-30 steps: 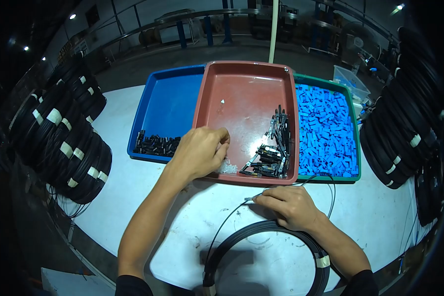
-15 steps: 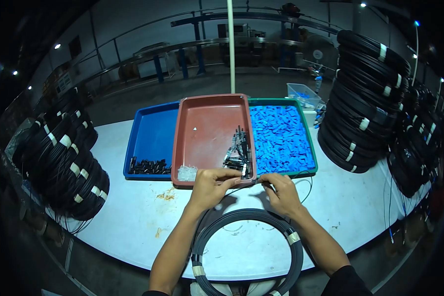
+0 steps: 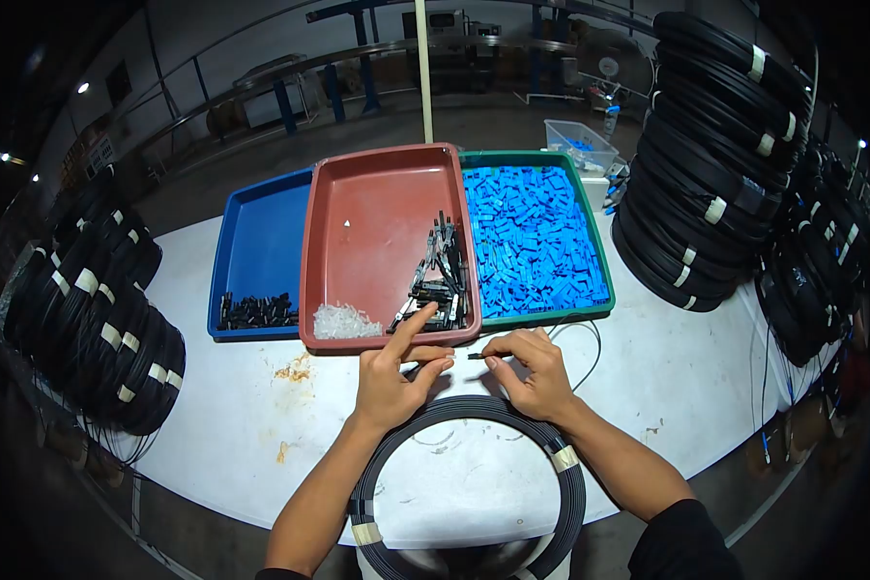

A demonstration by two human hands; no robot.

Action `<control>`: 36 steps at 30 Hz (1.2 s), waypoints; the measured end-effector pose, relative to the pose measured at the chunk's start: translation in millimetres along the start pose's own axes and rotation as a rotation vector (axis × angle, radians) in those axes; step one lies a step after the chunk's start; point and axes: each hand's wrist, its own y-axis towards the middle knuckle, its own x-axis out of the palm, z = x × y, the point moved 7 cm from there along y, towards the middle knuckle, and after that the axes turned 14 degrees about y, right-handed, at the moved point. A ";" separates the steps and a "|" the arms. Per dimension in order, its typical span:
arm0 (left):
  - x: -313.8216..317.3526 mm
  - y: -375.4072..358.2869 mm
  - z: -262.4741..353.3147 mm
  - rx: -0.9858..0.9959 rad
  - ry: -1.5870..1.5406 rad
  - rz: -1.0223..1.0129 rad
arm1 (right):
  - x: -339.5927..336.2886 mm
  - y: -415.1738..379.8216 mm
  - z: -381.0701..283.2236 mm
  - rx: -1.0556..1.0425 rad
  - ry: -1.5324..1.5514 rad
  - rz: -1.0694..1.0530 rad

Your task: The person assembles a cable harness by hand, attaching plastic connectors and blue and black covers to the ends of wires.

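Above the table's near half, my left hand pinches thumb and finger together with another finger raised. A tiny pale tip shows at its pinch, too small to name. Facing it across a small gap, my right hand is closed on a black cable end, which points left. Below both hands lies a coil of black cable, bound with pale tape, at the table's front edge. A thin loop of cable curves out right of my right hand.
Just beyond my hands stand a red-brown tray with black connector parts and small clear pieces, a blue tray with short black parts, and a green tray full of blue clips. Cable coils tower at right; more coils stand left.
The camera view has shifted. My left hand has drawn back from the red-brown tray's near corner, its finger now raised. The cable end now shows between my hands.
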 end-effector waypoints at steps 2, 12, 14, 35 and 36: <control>2.3 -1.2 -1.1 0.022 0.014 0.000 | 0.4 0.4 -1.6 -0.018 0.006 -0.002; 4.0 -1.9 0.7 0.048 0.007 -0.030 | 1.8 2.7 -10.4 -0.094 -0.022 -0.063; 3.8 -1.9 1.9 0.071 0.024 -0.024 | 2.0 2.5 -10.5 -0.093 -0.026 -0.070; 4.8 -3.0 2.6 0.115 -0.009 -0.016 | 4.1 -0.7 -12.1 -0.197 -0.034 -0.073; 5.0 -3.2 2.3 0.112 -0.001 -0.022 | 4.0 -0.8 -11.5 -0.194 -0.034 -0.075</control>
